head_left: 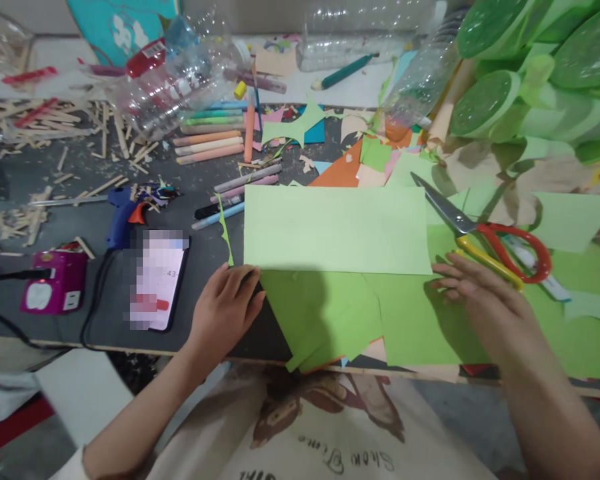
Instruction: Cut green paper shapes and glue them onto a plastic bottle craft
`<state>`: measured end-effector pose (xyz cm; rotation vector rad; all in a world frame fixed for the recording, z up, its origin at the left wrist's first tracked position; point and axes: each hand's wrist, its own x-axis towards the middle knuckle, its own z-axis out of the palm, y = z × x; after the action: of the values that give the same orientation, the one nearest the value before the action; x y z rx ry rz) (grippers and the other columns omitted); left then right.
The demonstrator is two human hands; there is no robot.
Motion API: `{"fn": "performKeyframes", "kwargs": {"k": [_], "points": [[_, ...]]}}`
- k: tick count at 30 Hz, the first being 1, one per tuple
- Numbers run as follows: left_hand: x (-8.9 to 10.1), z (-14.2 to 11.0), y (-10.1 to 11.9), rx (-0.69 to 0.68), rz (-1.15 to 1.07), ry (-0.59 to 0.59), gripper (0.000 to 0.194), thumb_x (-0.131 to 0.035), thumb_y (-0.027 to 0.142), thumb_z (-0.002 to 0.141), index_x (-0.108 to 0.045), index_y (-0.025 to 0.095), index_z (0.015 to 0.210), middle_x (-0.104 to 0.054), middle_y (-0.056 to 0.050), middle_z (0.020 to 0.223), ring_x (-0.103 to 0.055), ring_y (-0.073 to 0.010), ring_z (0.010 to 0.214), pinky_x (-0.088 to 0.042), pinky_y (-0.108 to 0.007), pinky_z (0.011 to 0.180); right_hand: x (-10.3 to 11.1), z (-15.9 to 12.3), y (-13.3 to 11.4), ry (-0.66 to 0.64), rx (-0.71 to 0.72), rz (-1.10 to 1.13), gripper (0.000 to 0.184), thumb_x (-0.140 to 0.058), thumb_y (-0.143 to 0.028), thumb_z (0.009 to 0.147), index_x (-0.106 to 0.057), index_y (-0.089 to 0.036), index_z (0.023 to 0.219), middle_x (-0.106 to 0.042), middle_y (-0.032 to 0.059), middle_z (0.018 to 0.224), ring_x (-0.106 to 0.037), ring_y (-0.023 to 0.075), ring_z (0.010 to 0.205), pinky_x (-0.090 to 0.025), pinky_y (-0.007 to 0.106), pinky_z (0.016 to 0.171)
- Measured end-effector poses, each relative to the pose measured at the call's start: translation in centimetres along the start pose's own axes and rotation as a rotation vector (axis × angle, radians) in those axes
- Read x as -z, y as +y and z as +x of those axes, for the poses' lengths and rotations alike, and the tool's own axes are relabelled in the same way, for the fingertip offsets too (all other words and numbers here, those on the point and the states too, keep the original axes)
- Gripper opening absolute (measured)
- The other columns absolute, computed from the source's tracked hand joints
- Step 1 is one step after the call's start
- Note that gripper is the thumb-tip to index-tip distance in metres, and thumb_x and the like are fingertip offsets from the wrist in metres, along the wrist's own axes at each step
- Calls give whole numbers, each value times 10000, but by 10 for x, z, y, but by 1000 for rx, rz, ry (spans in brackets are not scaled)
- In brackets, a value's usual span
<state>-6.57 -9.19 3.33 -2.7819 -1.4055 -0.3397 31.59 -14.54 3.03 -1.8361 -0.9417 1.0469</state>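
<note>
A light green paper rectangle (335, 230) lies flat, wider than it is tall, over darker green paper sheets (330, 307). At its lower left corner is my left hand (229, 303), fingers slightly bent with the thumb apart, the fingertips at or touching the corner. My right hand (485, 293) is by the lower right corner, palm turned inward and fingers stretched out, holding nothing. Just beyond the right hand lies a pair of scissors (463, 223) with one red and one yellow handle. The blades point up and left, close to the paper's right edge.
Left are a phone (160, 280), a blue glue gun (123, 213) with a cable and a magenta power adapter (55, 283). Behind lie several markers (210, 147), wooden sticks (40, 120) and clear plastic bottles (175, 80). Green plastic bottle pieces (540, 87) crowd the back right.
</note>
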Motion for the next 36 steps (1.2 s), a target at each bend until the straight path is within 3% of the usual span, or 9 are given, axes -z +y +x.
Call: {"fn": "performKeyframes", "kwargs": {"k": [5,9,14,20,24,27,32,34,36], "points": [[0,20,0,-100,-9,-7,248,-459,235,974,-681,175,1068,-733,-88,959,-687,-211,891,-563,-366,859,-13,26,-20,-281,-214,165,342,-709,-516,756,-623,-197,667,-543,15,510,-442,108,357,-326,278,337],[-4,36,5,-181,-110,-9,266,-436,242,983,-691,171,1011,-745,-79,924,-698,-195,843,-571,-329,782,-26,44,-35,-355,-260,82,474,-705,-630,681,-624,-175,580,-591,55,465,-525,146,389,-360,272,346],[-1,53,13,-94,-304,-80,224,-463,197,950,-686,176,950,-732,-39,792,-676,-158,724,-537,-268,667,-33,54,-46,-298,-110,101,227,-772,-404,655,-666,-205,626,-650,11,500,-571,153,425,-401,274,387],[-13,80,19,146,-1053,-293,234,-535,315,915,-691,166,1004,-735,-98,986,-697,-175,893,-559,-308,805,-35,48,-41,-8,-75,477,360,-857,-330,563,-518,-243,479,-596,-70,446,-640,160,452,-445,257,409],[-29,100,24,408,-1666,-478,744,-688,608,761,-528,198,1361,-556,-168,1426,-562,-320,1295,-483,-439,1059,-48,31,-43,-50,-178,528,296,-889,-340,523,-627,-245,622,-748,-26,693,-735,197,645,-509,262,486],[-34,110,33,531,-1842,-414,799,-709,611,752,-465,223,1405,-504,-144,1486,-497,-325,1364,-404,-449,1150,-67,9,-44,-214,-225,491,367,-865,-380,576,-711,-267,890,-794,9,891,-750,224,712,-577,331,614],[-41,117,37,792,-1748,-110,402,-656,371,835,-572,191,1184,-664,-127,1276,-644,-304,1162,-568,-452,944,-89,-9,-31,-673,-259,350,544,-843,-454,622,-707,-246,1106,-748,84,1152,-698,299,1088,-561,463,935],[-45,118,30,808,-1714,7,390,-657,306,813,-570,188,1174,-689,-108,1217,-671,-288,1091,-595,-422,874,-89,-2,-30,-670,-261,415,611,-854,-529,552,-707,-256,1079,-746,78,1147,-660,315,1160,-562,471,940],[-47,117,21,753,-1685,106,501,-689,291,778,-538,211,1249,-686,-83,1213,-691,-253,1009,-599,-374,836,-83,11,-35,-498,-262,504,565,-707,-735,595,-711,-291,944,-772,47,1030,-679,309,1120,-589,465,887]]}}
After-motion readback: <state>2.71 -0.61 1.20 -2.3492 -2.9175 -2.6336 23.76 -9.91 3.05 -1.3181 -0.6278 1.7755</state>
